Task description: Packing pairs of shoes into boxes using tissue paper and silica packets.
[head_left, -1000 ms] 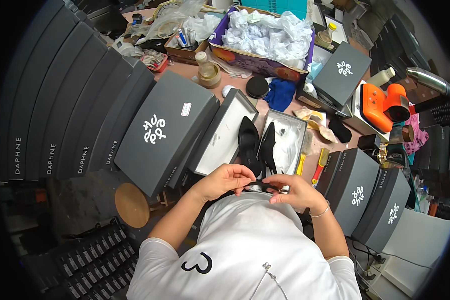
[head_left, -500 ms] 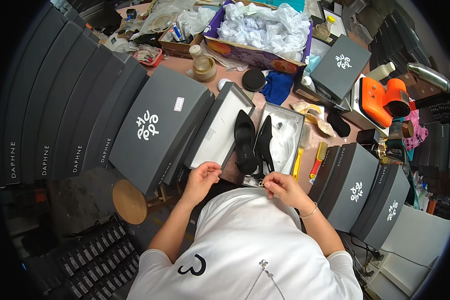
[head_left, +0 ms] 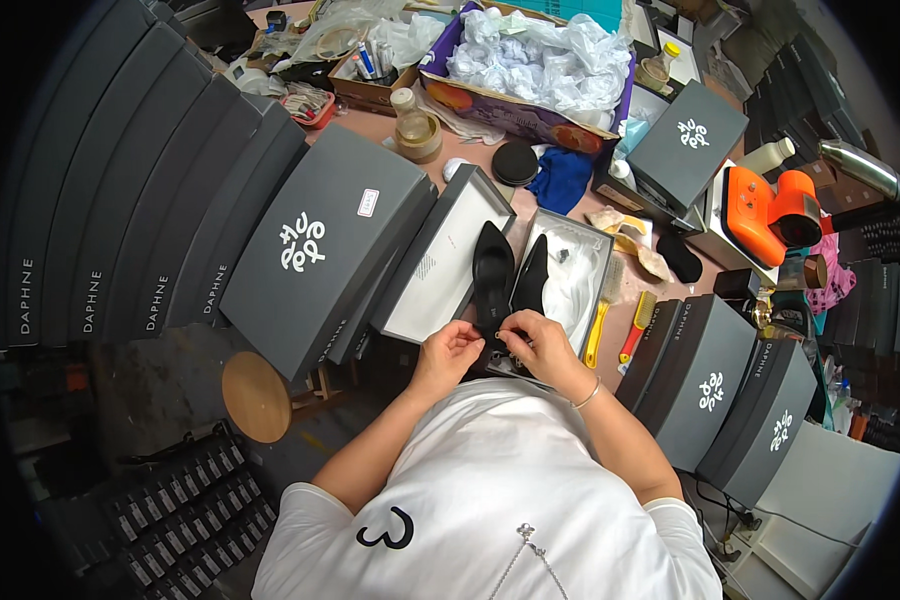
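Observation:
Two black pointed shoes lie side by side, toes away from me. The left shoe (head_left: 493, 268) rests along the inner edge of an open grey box lid (head_left: 435, 265), and the right shoe (head_left: 532, 279) rests on white tissue in the open shoe box (head_left: 602, 262). At the left shoe's heel end my two hands are close together. My right hand (head_left: 540, 346) pinches a thin strap there, with a small gold-coloured bit at its fingertips. My left hand (head_left: 446, 358) is closed in a pinch beside it; what it holds is too small to make out.
Grey shoe boxes (head_left: 320, 235) stand stacked on the left, more (head_left: 695, 385) on the right. A yellow brush (head_left: 597, 335) and a red-and-yellow brush (head_left: 637, 330) lie beside the open box. Farther back are a blue cloth (head_left: 560, 180), a round black tin (head_left: 514, 163) and an orange device (head_left: 755, 225).
My left hand has moved right and closed its fingers near the left shoe's heel. My right hand has moved left and away from my body, bringing the gold-coloured bit there. The view has shifted slightly.

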Demonstrator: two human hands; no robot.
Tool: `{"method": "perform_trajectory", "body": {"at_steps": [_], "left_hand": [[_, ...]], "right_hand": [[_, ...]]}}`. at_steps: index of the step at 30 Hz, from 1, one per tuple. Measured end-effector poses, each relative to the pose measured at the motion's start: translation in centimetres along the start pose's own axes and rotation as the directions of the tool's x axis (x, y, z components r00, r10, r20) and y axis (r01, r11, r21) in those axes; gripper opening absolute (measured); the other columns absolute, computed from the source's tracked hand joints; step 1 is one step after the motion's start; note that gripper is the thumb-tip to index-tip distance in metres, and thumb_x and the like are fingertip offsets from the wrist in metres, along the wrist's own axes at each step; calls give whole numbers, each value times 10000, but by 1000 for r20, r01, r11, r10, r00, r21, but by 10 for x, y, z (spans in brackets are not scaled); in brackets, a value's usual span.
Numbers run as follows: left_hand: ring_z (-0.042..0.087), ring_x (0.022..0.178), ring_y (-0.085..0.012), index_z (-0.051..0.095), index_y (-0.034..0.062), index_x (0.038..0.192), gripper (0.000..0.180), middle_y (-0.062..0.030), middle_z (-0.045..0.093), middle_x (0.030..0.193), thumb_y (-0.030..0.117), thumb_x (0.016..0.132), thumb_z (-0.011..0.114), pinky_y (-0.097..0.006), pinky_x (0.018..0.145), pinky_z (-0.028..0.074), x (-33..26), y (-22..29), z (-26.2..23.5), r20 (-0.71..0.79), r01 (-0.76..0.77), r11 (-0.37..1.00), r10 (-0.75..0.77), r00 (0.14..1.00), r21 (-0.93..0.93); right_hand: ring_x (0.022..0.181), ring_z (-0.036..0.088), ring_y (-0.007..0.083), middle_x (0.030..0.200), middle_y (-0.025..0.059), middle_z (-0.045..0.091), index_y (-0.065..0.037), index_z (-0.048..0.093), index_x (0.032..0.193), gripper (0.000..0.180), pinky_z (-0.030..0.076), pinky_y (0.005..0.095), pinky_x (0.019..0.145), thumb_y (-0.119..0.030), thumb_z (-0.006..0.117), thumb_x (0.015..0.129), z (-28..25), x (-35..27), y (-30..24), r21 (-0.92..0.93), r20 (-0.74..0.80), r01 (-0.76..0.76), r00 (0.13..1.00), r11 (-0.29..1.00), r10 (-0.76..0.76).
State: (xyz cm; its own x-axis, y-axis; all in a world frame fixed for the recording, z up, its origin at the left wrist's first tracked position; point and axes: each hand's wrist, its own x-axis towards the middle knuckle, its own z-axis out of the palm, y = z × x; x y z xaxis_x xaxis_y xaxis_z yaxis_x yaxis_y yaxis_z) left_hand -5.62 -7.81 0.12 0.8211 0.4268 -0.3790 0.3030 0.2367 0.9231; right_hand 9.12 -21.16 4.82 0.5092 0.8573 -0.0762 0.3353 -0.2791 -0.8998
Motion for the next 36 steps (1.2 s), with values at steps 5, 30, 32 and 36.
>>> {"method": "perform_trajectory", "body": {"at_steps": [5,30,32,36], "left_hand": [[608,865,-89,556,-44,1044,176,-63,617,962,15,887,608,-224,767,515,-4,9,2,14,-4,999,4,1000,37],[613,906,-184,566,41,914,111,-75,605,907,130,943,507,-344,856,509,24,-39,-33,-127,102,862,-189,974,-496],[610,915,-194,558,48,954,121,-74,604,949,166,951,529,-357,863,506,28,-38,-28,-181,124,944,-186,966,-305],[582,963,-186,495,84,1167,297,-71,552,1089,304,971,529,-386,873,498,28,-17,-17,-91,228,853,-304,948,-470]], "right_hand": [[718,610,352,789,171,608,0,567,988,211,486,390,633,-70,670,818,12,-2,-8,-86,8,97,995,992,-96],[738,624,272,811,147,620,-29,545,1199,486,504,354,694,-113,739,761,-22,9,3,-126,259,16,966,992,18],[708,605,248,783,124,606,-42,549,1234,504,501,342,687,-101,737,770,-23,6,8,-110,220,72,974,991,-47],[730,620,250,820,134,627,-25,568,1204,445,505,344,697,-99,717,791,-29,7,8,-112,217,52,976,992,-27]]}}
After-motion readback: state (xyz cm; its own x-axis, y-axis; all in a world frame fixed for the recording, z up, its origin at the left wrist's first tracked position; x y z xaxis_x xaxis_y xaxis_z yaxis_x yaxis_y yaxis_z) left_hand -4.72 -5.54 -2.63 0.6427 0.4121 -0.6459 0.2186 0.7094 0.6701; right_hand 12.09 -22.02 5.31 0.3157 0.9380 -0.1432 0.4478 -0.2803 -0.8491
